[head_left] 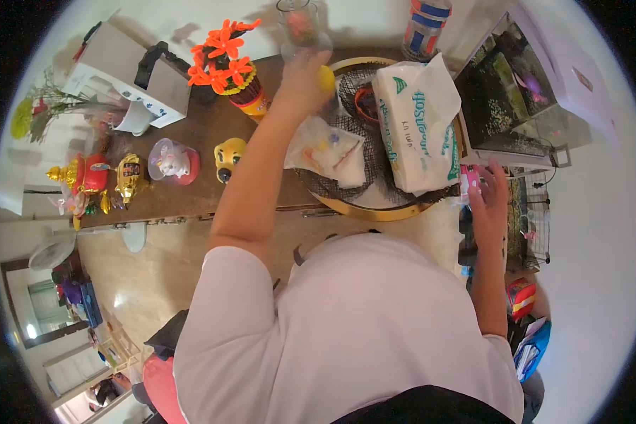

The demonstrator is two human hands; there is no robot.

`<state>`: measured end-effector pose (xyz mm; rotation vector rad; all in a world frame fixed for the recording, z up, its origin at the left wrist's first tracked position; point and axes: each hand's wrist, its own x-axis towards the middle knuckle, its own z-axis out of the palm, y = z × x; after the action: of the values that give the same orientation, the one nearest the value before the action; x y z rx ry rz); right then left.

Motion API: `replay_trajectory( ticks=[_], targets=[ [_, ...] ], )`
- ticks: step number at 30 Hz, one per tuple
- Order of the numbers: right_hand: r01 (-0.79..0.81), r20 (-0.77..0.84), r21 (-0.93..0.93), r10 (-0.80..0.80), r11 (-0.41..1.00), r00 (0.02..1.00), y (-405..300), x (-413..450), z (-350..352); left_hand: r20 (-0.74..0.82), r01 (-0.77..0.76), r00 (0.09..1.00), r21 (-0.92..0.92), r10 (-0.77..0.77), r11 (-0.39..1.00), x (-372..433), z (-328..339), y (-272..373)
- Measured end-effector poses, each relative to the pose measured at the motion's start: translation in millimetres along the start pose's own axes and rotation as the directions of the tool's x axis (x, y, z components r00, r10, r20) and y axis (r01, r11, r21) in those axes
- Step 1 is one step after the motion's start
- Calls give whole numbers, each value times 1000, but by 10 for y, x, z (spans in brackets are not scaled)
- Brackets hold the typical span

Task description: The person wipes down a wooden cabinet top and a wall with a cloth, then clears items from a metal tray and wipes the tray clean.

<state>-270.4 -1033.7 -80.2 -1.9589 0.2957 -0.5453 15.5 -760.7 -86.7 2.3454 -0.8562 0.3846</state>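
My left hand (305, 77) reaches across the cabinet top, close to a clear glass vessel (297, 26) with something reddish inside. A rounded yellow object (326, 79) shows at its right side; the hand hides its fingers' contact, so a grip cannot be told. My right hand (488, 193) is beside a pink packet (469, 181), thumb against it and fingers spread past it. Between the hands, a round gold-rimmed tray (397, 213) lined with black mesh holds a white tissue pack (416, 132) and a clear plastic bag (326, 151) of small items.
An aquarium (514, 95) stands at the right, a striped container (426, 26) at the back. Leftward are orange craft flowers (225, 58), a yellow dog figure (229, 159), a white cat figure in a cup (175, 161), gold-and-red ornaments (91, 172) and a white box (132, 74).
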Motion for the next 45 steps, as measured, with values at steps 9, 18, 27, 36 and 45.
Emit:
replay_trajectory(
  ticks=[9, 18, 27, 36, 45],
  targets=[
    [284, 103, -459, -267, 842, 958, -443, 177, 732, -2, -28, 1000, -264, 28, 964, -420, -58, 863],
    [331, 135, -433, -303, 838, 943, -284, 380, 527, -87, -322, 947, -276, 310, 906, -263, -218, 1084],
    [516, 223, -578, -486, 632, 845, -586, 406, 596, 159, -648, 749, -31, 644, 761, -80, -78, 1255],
    [513, 292, -626, -434, 587, 852, -520, 543, 588, 382, -753, 597, -38, 706, 657, 96, -87, 1238],
    [213, 129, -667, -171, 714, 977, -560, 239, 706, 583, -627, 595, -94, 553, 773, 280, -101, 1368]
  ],
)
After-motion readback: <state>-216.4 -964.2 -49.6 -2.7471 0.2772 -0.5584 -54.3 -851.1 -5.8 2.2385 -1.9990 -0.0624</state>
